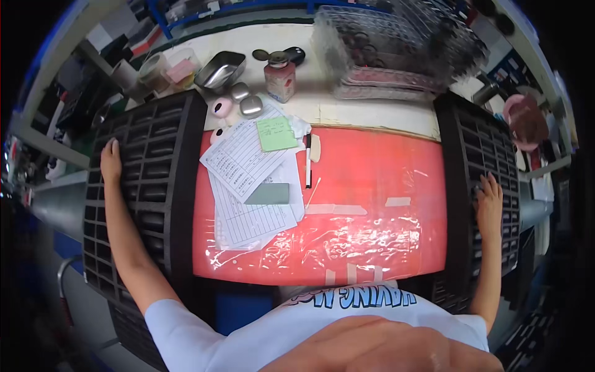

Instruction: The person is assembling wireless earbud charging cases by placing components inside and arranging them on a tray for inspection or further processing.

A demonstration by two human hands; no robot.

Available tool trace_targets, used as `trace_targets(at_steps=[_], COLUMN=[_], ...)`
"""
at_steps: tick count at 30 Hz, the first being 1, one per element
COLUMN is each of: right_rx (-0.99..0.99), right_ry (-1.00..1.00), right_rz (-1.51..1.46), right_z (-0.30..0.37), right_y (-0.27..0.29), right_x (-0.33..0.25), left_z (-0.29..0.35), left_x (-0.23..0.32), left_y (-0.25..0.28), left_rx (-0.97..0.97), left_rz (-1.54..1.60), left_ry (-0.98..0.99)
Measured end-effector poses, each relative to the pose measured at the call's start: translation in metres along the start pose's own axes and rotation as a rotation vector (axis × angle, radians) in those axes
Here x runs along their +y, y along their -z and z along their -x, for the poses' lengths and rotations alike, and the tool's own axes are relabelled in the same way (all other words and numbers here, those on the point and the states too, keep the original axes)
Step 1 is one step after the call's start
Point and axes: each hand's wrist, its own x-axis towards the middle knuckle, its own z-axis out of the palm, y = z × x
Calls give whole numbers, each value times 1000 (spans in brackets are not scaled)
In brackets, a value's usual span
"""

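Observation:
My left hand [111, 162] rests over the black foam tray [191, 124] at the left, its fingers stretched toward the compartments near the tray's outer side. My right hand [489, 203] lies over a similar black compartment tray [447, 118] at the right, fingers apart and reaching into or onto the cells. Dark pieces seem to sit in many of the left tray's compartments; their kind is hard to make out. I see nothing held in either hand, though the fingertips are small in view. Between the trays a red, plastic-covered work mat [372, 167] covers the bench.
Printed sheets [242, 161], a green note pad [277, 134], a marker [308, 162] and a cotton swab [314, 192] lie on the mat. Behind stand a pink bottle [280, 80], a metal dish [221, 69], small rounded cases [251, 106] and stacked clear plastic trays [390, 74].

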Motion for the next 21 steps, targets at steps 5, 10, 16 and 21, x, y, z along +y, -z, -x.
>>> trace_targets(at_steps=[5, 10, 16, 21], right_rx=[102, -14, 78, -275], right_ry=[33, 55, -41, 196], right_rz=[-162, -495, -1401, -1568], right_z=[12, 15, -23, -94], right_y=[-6, 7, 24, 39], right_x=[9, 71, 41, -65], left_z=[13, 59, 121, 181], left_x=[22, 72, 173, 358], left_y=[-4, 2, 12, 16], left_rx=[-58, -147, -252, -443], left_rz=[-109, -91, 23, 674], left_ry=[80, 46, -251, -293])
